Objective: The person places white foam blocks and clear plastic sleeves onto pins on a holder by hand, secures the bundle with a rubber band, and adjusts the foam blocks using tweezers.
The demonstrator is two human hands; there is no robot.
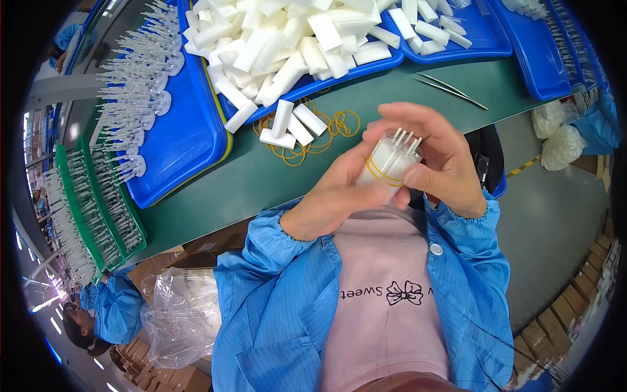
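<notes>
Between my hands, in front of my chest, is a bundle [386,164] of clear plastic pieces and a white block, with yellow rubber bands around it. Several thin white rods stick up from its far end. My left hand [334,196] grips the bundle from the left, its thumb along the near side. My right hand [445,160] closes on it from the right, with the thumb on the near face and the fingers curled over the far side. Just beyond my left hand, loose yellow rubber bands [346,124] and a few white foam blocks [309,121] lie on the green table [225,189].
A blue tray [225,112] heaped with white foam blocks stands at the back. Metal tweezers [450,90] lie at the far right. To the left are a blue tray [176,147] of white-tipped parts and a green rack [91,202]. A person in blue [114,307] is at lower left.
</notes>
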